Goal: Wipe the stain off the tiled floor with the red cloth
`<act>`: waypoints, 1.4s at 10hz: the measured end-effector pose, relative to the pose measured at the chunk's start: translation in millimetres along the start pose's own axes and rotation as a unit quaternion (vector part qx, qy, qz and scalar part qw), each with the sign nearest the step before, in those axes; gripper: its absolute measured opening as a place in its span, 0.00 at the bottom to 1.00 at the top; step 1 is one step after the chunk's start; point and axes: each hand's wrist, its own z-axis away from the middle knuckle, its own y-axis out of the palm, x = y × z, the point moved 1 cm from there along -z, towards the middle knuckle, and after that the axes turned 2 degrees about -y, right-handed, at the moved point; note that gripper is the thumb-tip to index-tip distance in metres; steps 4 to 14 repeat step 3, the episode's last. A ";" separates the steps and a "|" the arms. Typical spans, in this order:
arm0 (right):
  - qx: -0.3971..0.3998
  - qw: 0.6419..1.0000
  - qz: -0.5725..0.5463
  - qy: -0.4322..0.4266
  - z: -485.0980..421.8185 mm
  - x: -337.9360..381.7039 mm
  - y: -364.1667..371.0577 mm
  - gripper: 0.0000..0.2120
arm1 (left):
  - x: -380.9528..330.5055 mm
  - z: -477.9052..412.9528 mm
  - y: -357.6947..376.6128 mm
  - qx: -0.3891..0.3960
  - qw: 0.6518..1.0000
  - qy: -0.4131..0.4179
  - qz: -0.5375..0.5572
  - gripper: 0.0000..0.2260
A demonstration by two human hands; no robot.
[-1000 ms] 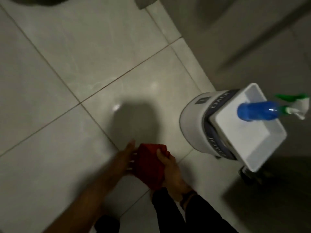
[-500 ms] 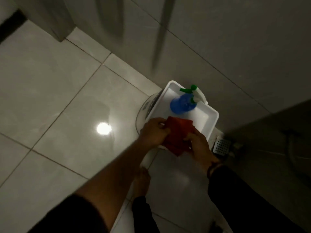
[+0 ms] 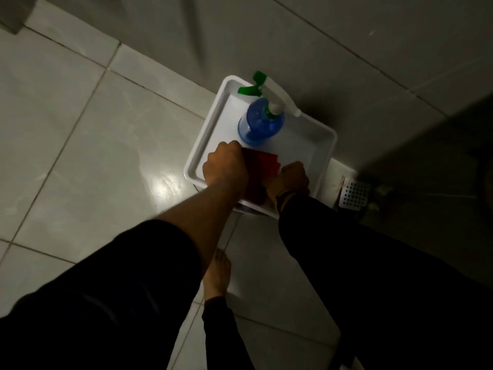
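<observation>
The folded red cloth point(image 3: 266, 166) lies low inside a white tray point(image 3: 324, 153), held between both my hands. My left hand point(image 3: 225, 165) grips its left side with fingers closed. My right hand point(image 3: 290, 178) holds its right edge. A blue spray bottle point(image 3: 260, 124) with a white and green trigger stands in the tray just beyond the cloth. The pale tiled floor point(image 3: 93, 145) spreads to the left, with a bright light reflection near the tray. I cannot make out a stain in this dim light.
The tray sits on a stand against the tiled wall point(image 3: 346, 36). A square metal floor drain point(image 3: 353, 194) lies right of the tray. My bare foot point(image 3: 217, 276) rests on the floor below the tray, between my dark sleeves.
Both hands lifted the red cloth from the floor and carried it up into the white tray. The view swung from the floor tiles toward the tray and wall.
</observation>
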 end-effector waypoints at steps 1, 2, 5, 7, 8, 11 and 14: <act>-0.013 0.999 0.026 -0.018 2.5 -0.9 0.0 0.37 | -4.4 7.8 -4.9 -0.017 1.000 0.013 -0.014 0.22; -0.037 0.998 0.009 -0.048 28.9 4.5 -8.4 0.36 | 1.9 38.5 -28.8 -0.051 0.998 0.026 0.004 0.22; -0.075 0.995 -0.041 -0.057 65.4 15.8 -20.1 0.29 | 23.2 67.8 -53.8 -0.073 0.996 0.030 0.034 0.21; -0.075 0.995 -0.041 -0.057 65.4 15.8 -20.1 0.29 | 23.2 67.8 -53.8 -0.073 0.996 0.030 0.034 0.21; -0.075 0.995 -0.041 -0.057 65.4 15.8 -20.1 0.29 | 23.2 67.8 -53.8 -0.073 0.996 0.030 0.034 0.21; -0.075 0.995 -0.041 -0.057 65.4 15.8 -20.1 0.29 | 23.2 67.8 -53.8 -0.073 0.996 0.030 0.034 0.21; -0.075 0.995 -0.041 -0.057 65.4 15.8 -20.1 0.29 | 23.2 67.8 -53.8 -0.073 0.996 0.030 0.034 0.21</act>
